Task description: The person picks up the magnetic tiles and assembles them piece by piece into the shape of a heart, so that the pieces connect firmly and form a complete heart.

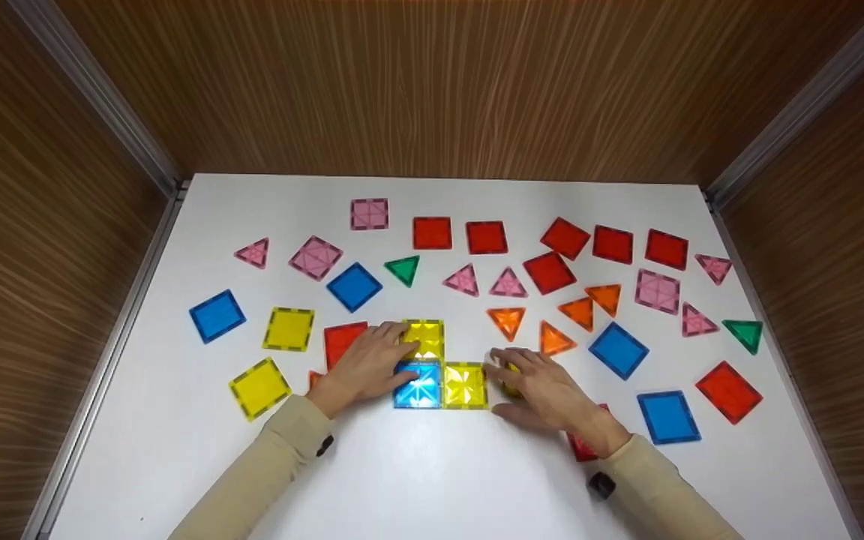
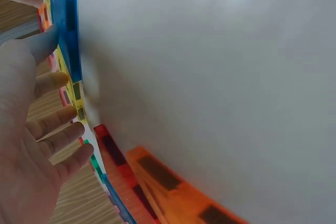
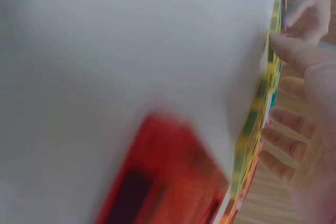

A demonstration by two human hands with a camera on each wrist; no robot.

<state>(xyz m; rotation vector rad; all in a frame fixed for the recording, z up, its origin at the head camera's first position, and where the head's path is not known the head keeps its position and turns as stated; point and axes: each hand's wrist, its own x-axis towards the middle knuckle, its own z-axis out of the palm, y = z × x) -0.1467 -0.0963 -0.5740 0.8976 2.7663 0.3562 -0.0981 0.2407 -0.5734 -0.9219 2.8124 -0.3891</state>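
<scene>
My left hand (image 1: 367, 367) rests with spread fingers on two joined see-through magnetic tiles. Its thumb touches the blue square tile (image 1: 418, 391), and fingertips lie on the upper yellow square tile (image 1: 427, 341). A second yellow square tile (image 1: 465, 386) adjoins the blue one on the right, so the three form an L. To its right, my right hand (image 1: 552, 394) lies over another yellow tile (image 1: 510, 381), mostly hidden beneath the fingers. Those fingers look extended in the right wrist view. A red square tile (image 1: 342, 342) and an orange tile (image 2: 181, 192) lie beside my left hand.
Red square tiles (image 1: 432, 233), pink triangle tiles (image 1: 508, 283) and orange triangle tiles (image 1: 507, 322) lie scattered beyond the hands. Under my right wrist is a partly covered red tile (image 1: 582, 446). Wood-patterned walls (image 1: 432, 90) enclose the white table (image 1: 432, 480) at back and sides.
</scene>
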